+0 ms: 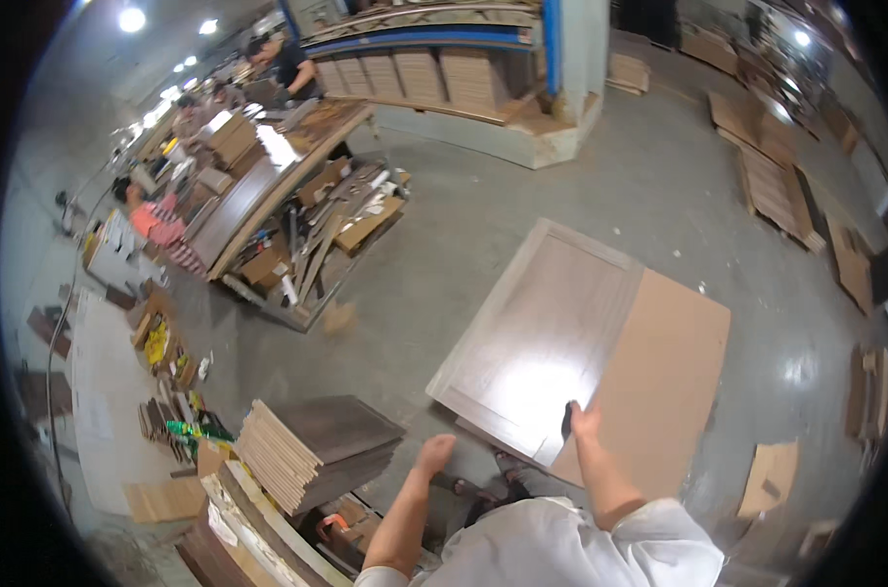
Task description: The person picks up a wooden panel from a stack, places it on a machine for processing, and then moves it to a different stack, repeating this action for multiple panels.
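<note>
A framed wooden cabinet door (537,323) with a grey-brown finish lies at a slant in front of me, shining where light hits it. A brown cardboard sheet (664,372) covers or adjoins its right side. My right hand (585,423) is closed at the line where door and cardboard meet. A small dark thing shows at its fingers, too small to name. My left hand (436,454) is curled into a fist, with nothing seen in it. It is between the door's lower left corner and a stack of dark-faced panels (341,430). Whatever supports the door is hidden.
At left, a workbench (258,186) bears boxes and panels, with offcuts on its lower shelf. A person in a red top (155,223) and another in black (292,73) are beside it. Panels stand in a blue-posted rack (464,78). Cardboard (769,477) lies on the right floor.
</note>
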`<state>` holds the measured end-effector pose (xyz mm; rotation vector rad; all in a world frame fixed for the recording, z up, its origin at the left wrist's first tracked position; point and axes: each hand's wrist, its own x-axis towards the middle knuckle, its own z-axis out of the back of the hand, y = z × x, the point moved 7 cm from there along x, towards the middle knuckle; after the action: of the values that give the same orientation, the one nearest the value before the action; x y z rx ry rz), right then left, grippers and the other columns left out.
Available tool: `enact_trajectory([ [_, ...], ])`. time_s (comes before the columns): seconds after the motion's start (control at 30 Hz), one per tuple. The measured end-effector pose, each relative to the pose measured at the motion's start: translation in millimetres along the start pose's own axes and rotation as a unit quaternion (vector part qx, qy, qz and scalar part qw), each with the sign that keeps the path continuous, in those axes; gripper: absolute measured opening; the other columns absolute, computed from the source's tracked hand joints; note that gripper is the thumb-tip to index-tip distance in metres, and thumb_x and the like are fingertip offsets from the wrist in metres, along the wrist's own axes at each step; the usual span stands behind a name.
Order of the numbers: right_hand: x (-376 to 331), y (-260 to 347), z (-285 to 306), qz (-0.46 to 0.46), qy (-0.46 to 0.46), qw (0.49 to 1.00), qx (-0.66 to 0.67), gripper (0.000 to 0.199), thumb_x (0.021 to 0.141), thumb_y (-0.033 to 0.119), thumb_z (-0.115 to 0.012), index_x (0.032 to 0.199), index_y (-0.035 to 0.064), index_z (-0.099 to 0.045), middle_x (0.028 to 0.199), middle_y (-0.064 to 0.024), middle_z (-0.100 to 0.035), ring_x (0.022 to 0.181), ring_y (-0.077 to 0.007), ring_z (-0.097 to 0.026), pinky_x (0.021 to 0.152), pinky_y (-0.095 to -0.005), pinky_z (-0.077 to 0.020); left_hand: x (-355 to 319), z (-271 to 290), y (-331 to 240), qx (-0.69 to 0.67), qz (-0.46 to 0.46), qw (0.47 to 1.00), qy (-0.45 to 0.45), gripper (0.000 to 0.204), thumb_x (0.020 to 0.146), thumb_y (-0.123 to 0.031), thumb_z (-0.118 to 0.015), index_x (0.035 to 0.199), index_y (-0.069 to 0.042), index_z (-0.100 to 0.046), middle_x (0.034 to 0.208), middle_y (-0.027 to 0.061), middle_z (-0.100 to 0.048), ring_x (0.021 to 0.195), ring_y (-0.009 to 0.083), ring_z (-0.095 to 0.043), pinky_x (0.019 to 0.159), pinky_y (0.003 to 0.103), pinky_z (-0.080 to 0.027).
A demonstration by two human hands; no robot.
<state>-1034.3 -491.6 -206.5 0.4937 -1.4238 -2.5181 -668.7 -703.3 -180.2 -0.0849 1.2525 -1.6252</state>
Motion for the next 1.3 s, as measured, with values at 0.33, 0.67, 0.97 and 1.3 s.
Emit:
enact_trajectory([
  [0.33, -83, 13, -42, -0.257, 0.001, 0.952, 0.168, 0.077, 0.086, 0.017, -0.062, 0.148, -0.0072, -0.023, 0.145, -0.0254, -0.043, 0.123, -0.0346, -0.051, 0.103, -0.0475, -0.0413, -141, -55, 146, -0.327, 0.271, 0.906, 0.002, 0.043, 0.099, -0.041, -0.055, 0.123, -0.005, -0.061, 0.112, 0.0047, -0.069, 0.094, 0.0146, -0.063, 0.074, 0.028, -0.048],
  [0.67, -89, 83, -24, -0.007, 0.024, 0.96, -0.278, 0.07, 0.084, 0.026, -0.065, 0.143, -0.0016, -0.039, 0.141, -0.0268, -0.046, 0.129, -0.0409, -0.046, 0.109, -0.0497, -0.0347, -190, 18, 177, -0.381, 0.208, 0.89, -0.138, 0.042, 0.095, -0.038, -0.056, 0.119, -0.004, -0.064, 0.098, 0.0067, -0.068, 0.083, 0.0152, -0.063, 0.076, 0.03, -0.051],
  [0.97, -156, 173, -170, 0.294, 0.08, 0.924, -0.23, 0.055, 0.081, 0.02, -0.067, 0.131, 0.0011, -0.055, 0.133, -0.0227, -0.054, 0.128, -0.0384, -0.048, 0.109, -0.0462, -0.0353, -403, 303, 254, 0.133, 0.217, 0.687, -0.68, 0.039, 0.084, -0.02, -0.065, 0.119, -0.004, -0.058, 0.129, 0.0224, -0.055, 0.126, 0.0404, -0.047, 0.107, 0.052, -0.035],
  [1.3, -309, 217, -376, 0.309, 0.459, 0.812, -0.186, 0.038, 0.086, 0.022, -0.063, 0.115, -0.0032, -0.066, 0.111, -0.0195, -0.07, 0.108, -0.028, -0.066, 0.095, -0.0363, -0.0497, -484, 343, 333, 0.005, 0.528, 0.646, -0.551, 0.059, 0.096, -0.043, -0.052, 0.139, -0.004, -0.046, 0.135, 0.0191, -0.052, 0.127, 0.0352, -0.047, 0.102, 0.049, -0.041],
])
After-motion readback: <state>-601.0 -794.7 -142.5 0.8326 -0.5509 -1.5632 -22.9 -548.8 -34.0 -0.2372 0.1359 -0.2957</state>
